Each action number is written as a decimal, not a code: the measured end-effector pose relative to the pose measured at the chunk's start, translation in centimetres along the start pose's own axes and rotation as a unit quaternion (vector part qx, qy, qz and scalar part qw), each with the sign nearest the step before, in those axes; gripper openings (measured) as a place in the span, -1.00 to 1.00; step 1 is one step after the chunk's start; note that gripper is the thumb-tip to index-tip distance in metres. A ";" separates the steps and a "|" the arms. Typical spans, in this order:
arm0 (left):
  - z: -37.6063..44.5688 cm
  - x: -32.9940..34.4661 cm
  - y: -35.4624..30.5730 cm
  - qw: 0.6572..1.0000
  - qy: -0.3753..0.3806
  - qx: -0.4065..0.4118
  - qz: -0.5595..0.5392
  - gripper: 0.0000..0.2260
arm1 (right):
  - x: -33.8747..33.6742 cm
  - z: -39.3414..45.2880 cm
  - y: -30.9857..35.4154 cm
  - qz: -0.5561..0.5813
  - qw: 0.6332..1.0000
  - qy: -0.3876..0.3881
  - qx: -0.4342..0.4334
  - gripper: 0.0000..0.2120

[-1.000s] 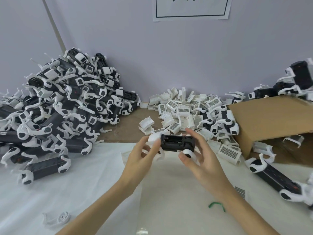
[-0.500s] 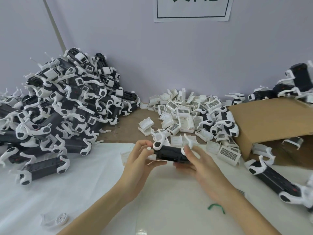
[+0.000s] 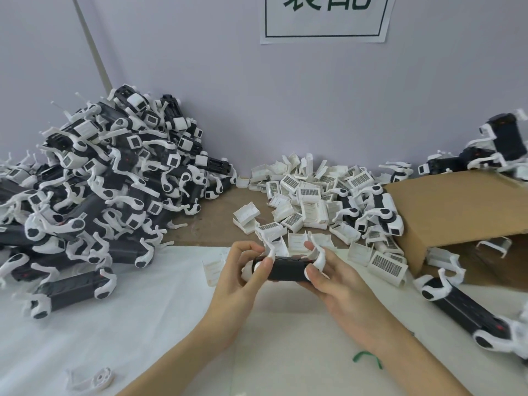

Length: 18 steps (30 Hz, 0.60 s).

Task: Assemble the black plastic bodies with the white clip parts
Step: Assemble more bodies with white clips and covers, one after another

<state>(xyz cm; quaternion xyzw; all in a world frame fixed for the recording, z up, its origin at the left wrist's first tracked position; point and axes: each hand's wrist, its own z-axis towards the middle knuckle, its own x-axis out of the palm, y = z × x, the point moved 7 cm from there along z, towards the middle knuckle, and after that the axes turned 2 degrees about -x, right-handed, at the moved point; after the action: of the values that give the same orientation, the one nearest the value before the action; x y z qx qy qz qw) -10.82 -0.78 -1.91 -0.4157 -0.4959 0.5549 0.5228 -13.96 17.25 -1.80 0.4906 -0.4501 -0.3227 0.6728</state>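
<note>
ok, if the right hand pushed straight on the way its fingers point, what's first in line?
The right hand, gripping the black body, points up and left, away from the person. Likely first past the body: the loose white clip parts right behind it, though depth is unclear.

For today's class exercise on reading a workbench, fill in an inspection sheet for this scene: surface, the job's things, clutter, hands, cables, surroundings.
Surface: wooden table, white sheet over its near part.
Job's things: black body with white clips at its ends, held over the sheet; big heap of assembled units at left; pile of white parts at centre.
Clutter: loose white piece and green scrap on the sheet.
Hands: left hand and right hand both grip the body.
Cables: nothing seen.
Surroundings: cardboard box on its side at right; paper sign on the wall.
</note>
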 end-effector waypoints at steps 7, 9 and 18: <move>-1.3 1.8 -1.5 0.996 0.072 0.051 0.016 -0.64 | -1.0 0.4 -0.9 0.164 0.980 -0.088 0.067 -0.62; -2.0 2.7 -1.9 0.992 0.106 0.059 0.036 -0.63 | -1.7 0.3 -1.4 0.160 0.975 -0.124 0.091 -0.51; -2.7 4.3 -2.8 0.992 0.110 0.065 -0.005 -0.75 | -1.1 0.1 -1.3 0.028 0.987 -0.111 0.110 -0.38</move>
<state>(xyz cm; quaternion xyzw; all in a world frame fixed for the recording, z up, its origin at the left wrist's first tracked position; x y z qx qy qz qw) -8.15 3.67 0.66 -0.4373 -0.3998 0.5343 0.6028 -14.45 17.81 -3.38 0.5100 -0.5683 -0.3047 0.5693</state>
